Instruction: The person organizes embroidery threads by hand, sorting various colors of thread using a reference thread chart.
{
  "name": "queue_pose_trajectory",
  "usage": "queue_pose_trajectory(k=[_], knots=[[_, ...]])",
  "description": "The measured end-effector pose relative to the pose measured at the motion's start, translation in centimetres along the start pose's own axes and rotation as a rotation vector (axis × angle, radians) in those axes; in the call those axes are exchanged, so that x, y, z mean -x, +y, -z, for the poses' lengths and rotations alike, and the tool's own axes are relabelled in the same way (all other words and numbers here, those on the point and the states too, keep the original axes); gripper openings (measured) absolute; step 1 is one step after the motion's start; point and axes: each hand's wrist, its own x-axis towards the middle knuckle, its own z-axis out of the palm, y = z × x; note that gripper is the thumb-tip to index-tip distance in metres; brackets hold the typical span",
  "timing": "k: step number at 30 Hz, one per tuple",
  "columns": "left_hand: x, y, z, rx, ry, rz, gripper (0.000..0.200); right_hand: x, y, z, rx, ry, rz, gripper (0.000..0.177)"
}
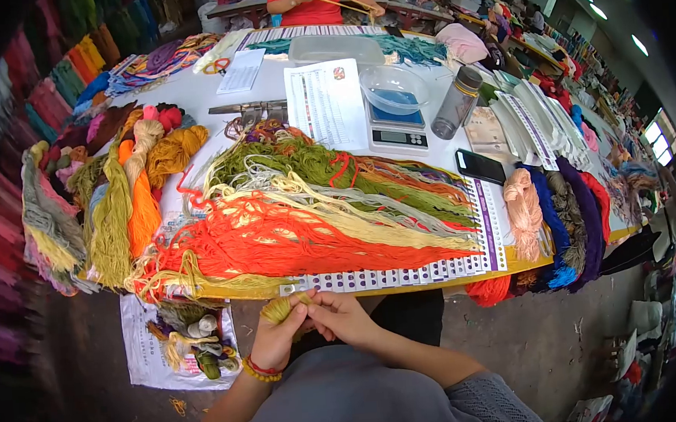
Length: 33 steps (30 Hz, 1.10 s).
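Observation:
Close to my body, just off the table's front edge, my left hand [285, 324] is closed on a looped bundle of olive-yellow thread [279, 308]. Against it, my right hand [341, 316] has thumb and fingers pinched at the end of the same bundle; the exact grip is too small to make out. Beyond my hands lies a wide spread of red thread [277, 243], with cream, grey and green strands behind it. A row of white punched cards [393, 276] runs along the table edge, and more punched cards [489, 224] stand at the spread's right end.
A digital scale [398, 138] carries a clear plastic tub [393, 85]. Near it are a dark bottle [457, 102], a phone [481, 166] and a printed sheet [324, 102]. Skeins [111, 219] hang at left. Across the table, a person in a red shirt [324, 8] holds yellow strands.

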Motion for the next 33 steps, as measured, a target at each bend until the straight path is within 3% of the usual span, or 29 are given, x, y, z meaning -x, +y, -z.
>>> queue_pose_trajectory(k=[11,13,16,18,20,22,23,26,30,33], knots=[[0.2,-1.2,1.3,-0.132,0.175,0.003,0.019,0.8,0.2,0.8,0.004,0.024,-0.006,0.022],[0.4,-0.7,1.4,0.025,0.025,0.093,0.023,0.9,-0.3,0.8,-0.029,0.045,0.014,0.022],[0.9,-0.5,0.7,0.062,0.009,0.166,0.025,0.9,-0.4,0.9,-0.033,0.08,0.046,0.022],[0.8,-1.3,0.6,0.066,-0.003,0.162,0.025,1.4,-1.1,0.4,0.201,0.055,0.131,0.021],[0.6,-2.1,0.7,0.011,0.042,0.142,0.024,1.6,-0.7,0.3,0.229,0.039,0.143,0.022],[0.6,-1.6,0.4,0.068,-0.005,0.13,0.023,1.4,0.4,0.6,0.495,-0.026,0.351,0.02],[0.6,-1.3,0.0,0.07,0.025,0.133,0.022,1.5,0.7,0.9,0.655,-0.018,0.344,0.018],[0.5,-1.0,-0.4,0.056,0.055,0.099,0.021,1.6,0.5,0.9,0.702,-0.044,0.304,0.02],[0.4,-1.7,0.4,0.043,0.137,-0.016,0.018,1.7,0.1,0.6,0.657,0.024,0.244,0.024],[0.4,-2.0,0.7,0.031,0.153,-0.025,0.017,1.7,0.6,0.6,0.453,0.033,0.191,0.023]])
